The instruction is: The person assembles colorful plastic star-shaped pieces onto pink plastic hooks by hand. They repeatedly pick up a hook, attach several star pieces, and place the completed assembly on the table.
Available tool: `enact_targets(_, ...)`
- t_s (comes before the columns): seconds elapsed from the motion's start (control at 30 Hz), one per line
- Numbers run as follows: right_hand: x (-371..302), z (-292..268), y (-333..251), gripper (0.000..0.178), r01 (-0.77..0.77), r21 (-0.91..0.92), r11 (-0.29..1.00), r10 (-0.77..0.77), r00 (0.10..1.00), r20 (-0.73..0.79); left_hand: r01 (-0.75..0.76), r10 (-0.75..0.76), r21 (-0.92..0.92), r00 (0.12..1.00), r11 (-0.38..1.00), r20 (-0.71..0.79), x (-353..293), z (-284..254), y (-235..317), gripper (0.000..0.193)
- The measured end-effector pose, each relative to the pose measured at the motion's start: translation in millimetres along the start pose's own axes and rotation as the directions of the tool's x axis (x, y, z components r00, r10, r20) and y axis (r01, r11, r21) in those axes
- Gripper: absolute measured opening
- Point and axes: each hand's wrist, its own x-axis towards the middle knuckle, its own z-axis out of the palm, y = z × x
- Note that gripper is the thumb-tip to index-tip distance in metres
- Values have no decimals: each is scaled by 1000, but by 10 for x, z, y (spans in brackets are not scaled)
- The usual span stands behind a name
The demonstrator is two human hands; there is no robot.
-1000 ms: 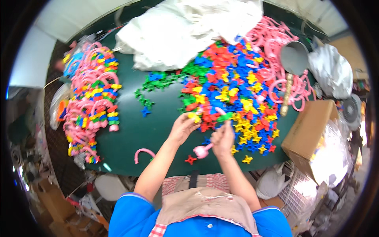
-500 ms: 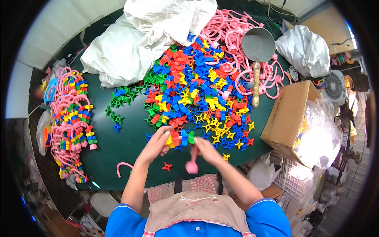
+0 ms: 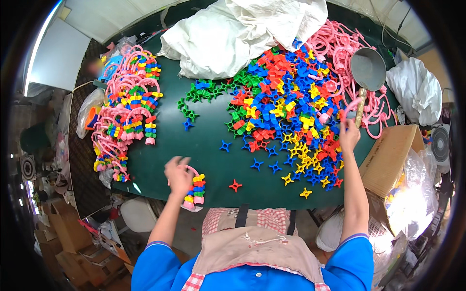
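The left hand [image 3: 178,175], blurred, has its fingers loosely spread; whether they touch the ring [image 3: 198,189] just to its right, at the near edge of the table [image 3: 206,140], I cannot tell. The right hand [image 3: 349,135] is narrow, fingertips pinched on a pink tube [image 3: 350,107] that curves up beyond them.

The table is dark green, smooth and slightly glossy. Below and left of the left hand are a pale stool [image 3: 137,216] and cartons [image 3: 68,223] on a cluttered floor; beyond the right hand, to its right, stands a fan [image 3: 440,143].

The ring is a smooth pink arch strung with yellow, red, blue and green beads. More such rings [image 3: 130,114] lie heaped beyond the left hand, to its left. Plastic stars [image 3: 303,153] in four colours spread left of the right hand. Just beyond that hand lies a metal scoop [image 3: 367,69] with a rough handle; a creased white sack [image 3: 208,46] lies farther off, to its left.

Right of the right hand, a brown box [image 3: 388,160] bears a line of dark print.
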Motion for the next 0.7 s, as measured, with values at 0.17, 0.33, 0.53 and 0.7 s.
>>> enact_targets(0.17,115,-747,-478,27,138,673,727,144,927,-345,-296,496,-427,712,854,497,-755,664,838,53)
enact_targets(0.33,-203,-1562,-1005,23,133,975,176,261,949,-177,-100,269,-570,938,815,220,-131,908,1032,23)
enact_targets(0.53,-1300,-1229,-1315,20,-482,875,42,288,845,452,-27,127,-474,975,880,180,538,925,829,27)
enact_targets(0.7,-1917,-829,-1387,14,-618,777,-121,288,727,623,-156,242,-418,957,895,160,516,1123,609,24)
